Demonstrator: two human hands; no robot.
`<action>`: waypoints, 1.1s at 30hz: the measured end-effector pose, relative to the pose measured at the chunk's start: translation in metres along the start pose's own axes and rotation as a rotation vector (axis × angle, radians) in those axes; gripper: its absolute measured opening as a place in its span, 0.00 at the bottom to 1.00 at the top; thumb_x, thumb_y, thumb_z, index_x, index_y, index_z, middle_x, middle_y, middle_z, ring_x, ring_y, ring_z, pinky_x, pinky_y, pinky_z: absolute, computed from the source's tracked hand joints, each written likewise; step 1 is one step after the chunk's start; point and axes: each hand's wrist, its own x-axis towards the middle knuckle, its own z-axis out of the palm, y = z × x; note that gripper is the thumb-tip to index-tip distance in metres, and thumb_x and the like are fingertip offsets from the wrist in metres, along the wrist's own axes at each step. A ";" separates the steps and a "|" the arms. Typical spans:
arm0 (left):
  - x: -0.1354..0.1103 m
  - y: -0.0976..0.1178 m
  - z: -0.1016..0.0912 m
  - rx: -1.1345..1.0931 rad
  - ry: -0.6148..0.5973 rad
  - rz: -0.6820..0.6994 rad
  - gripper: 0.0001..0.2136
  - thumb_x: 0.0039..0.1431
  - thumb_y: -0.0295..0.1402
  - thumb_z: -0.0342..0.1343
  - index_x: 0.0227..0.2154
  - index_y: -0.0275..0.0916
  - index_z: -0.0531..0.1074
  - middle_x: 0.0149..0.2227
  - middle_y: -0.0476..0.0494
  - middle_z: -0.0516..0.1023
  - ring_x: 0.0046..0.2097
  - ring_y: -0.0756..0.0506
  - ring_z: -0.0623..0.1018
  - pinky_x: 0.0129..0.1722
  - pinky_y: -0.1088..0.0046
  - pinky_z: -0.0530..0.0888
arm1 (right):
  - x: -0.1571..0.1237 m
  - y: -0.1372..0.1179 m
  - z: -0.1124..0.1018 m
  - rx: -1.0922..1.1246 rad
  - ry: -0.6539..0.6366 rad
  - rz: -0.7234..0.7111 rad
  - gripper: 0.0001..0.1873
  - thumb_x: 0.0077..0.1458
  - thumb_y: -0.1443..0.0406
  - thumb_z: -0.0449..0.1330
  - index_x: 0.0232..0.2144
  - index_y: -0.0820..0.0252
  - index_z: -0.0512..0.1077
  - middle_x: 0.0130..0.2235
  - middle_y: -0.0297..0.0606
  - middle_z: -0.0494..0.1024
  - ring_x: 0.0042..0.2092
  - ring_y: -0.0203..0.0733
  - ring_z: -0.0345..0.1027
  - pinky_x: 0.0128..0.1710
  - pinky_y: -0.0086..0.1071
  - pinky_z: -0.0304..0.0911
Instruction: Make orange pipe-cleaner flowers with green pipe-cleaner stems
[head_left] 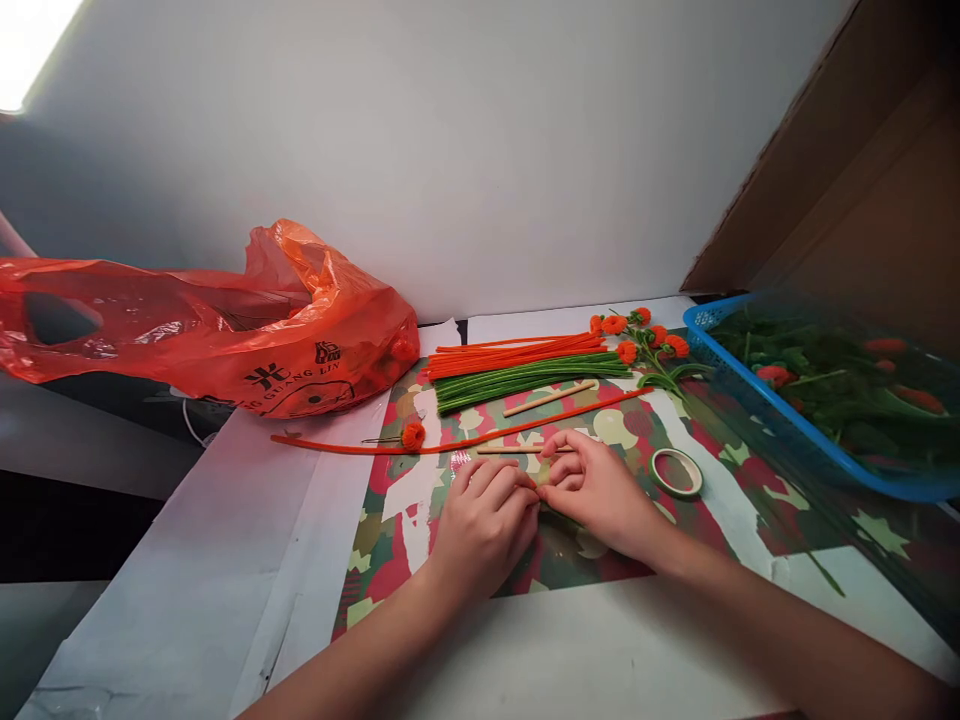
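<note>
My left hand (491,510) and my right hand (596,495) meet over the camouflage-patterned mat (615,555), fingertips pinched together. What they hold is mostly hidden by the fingers; only a small greenish bit shows beneath the right fingertips. Just beyond them lie a thin wooden stick (511,450) and a long orange pipe cleaner (499,434). A small orange fuzzy flower head with thin wire (412,435) rests to the left. To the right of my right hand is a roll of green tape (676,473).
Bundles of orange pipe cleaners (517,355) and green pipe cleaners (525,378) lie behind a second stick (549,398). Finished orange flowers (649,335) stand beside a blue basket (810,430) of greenery. A red plastic bag (330,345) sits at left, before a white wall (480,150).
</note>
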 end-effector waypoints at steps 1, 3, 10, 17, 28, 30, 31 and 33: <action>0.000 0.000 0.000 -0.011 -0.006 -0.011 0.04 0.57 0.25 0.53 0.28 0.39 0.70 0.32 0.48 0.78 0.40 0.45 0.75 0.41 0.67 0.69 | -0.001 -0.001 0.000 -0.003 0.002 -0.008 0.15 0.42 0.72 0.59 0.34 0.56 0.62 0.24 0.24 0.69 0.23 0.29 0.62 0.23 0.23 0.57; 0.001 -0.001 -0.001 -0.011 -0.017 -0.017 0.05 0.57 0.25 0.53 0.28 0.39 0.70 0.31 0.48 0.78 0.38 0.46 0.75 0.40 0.67 0.69 | -0.003 -0.004 0.000 -0.012 -0.008 -0.021 0.15 0.42 0.73 0.58 0.34 0.56 0.62 0.24 0.23 0.68 0.23 0.28 0.60 0.22 0.23 0.55; 0.003 0.001 -0.004 0.054 -0.011 0.017 0.07 0.56 0.23 0.53 0.25 0.38 0.68 0.31 0.48 0.77 0.37 0.46 0.75 0.40 0.67 0.68 | -0.010 -0.011 0.003 -0.145 0.017 -0.150 0.14 0.43 0.76 0.55 0.33 0.56 0.64 0.26 0.27 0.70 0.28 0.32 0.67 0.26 0.24 0.63; 0.007 0.000 -0.010 -0.296 -0.106 -0.340 0.06 0.55 0.24 0.54 0.25 0.39 0.67 0.31 0.48 0.75 0.35 0.47 0.73 0.35 0.70 0.69 | -0.010 -0.008 0.004 -0.175 0.062 -0.306 0.11 0.47 0.74 0.57 0.33 0.56 0.64 0.32 0.30 0.72 0.35 0.34 0.71 0.35 0.28 0.68; 0.005 0.006 -0.013 -0.260 -0.068 -0.407 0.04 0.53 0.25 0.54 0.28 0.40 0.67 0.30 0.48 0.77 0.33 0.46 0.74 0.33 0.68 0.68 | -0.011 -0.013 -0.001 -0.069 0.007 -0.172 0.11 0.47 0.72 0.59 0.32 0.56 0.62 0.31 0.28 0.71 0.34 0.35 0.72 0.33 0.28 0.69; 0.004 0.006 -0.011 -0.195 0.003 -0.288 0.05 0.54 0.24 0.55 0.27 0.40 0.67 0.35 0.47 0.79 0.36 0.45 0.75 0.35 0.67 0.68 | -0.010 -0.013 -0.002 -0.041 0.019 -0.129 0.12 0.46 0.72 0.60 0.32 0.56 0.63 0.30 0.28 0.70 0.33 0.35 0.72 0.33 0.29 0.69; 0.003 0.006 -0.011 -0.162 0.029 -0.242 0.05 0.54 0.24 0.55 0.27 0.40 0.67 0.37 0.47 0.80 0.38 0.44 0.76 0.36 0.67 0.68 | -0.009 -0.014 -0.002 -0.028 0.024 -0.112 0.12 0.45 0.72 0.60 0.32 0.56 0.63 0.30 0.27 0.70 0.32 0.35 0.72 0.33 0.29 0.69; 0.004 0.005 -0.011 -0.099 0.055 -0.184 0.05 0.55 0.24 0.55 0.28 0.40 0.69 0.38 0.48 0.80 0.38 0.44 0.76 0.36 0.67 0.68 | -0.009 -0.014 -0.003 0.008 0.026 -0.082 0.12 0.44 0.71 0.61 0.32 0.56 0.63 0.30 0.27 0.70 0.31 0.35 0.72 0.33 0.30 0.70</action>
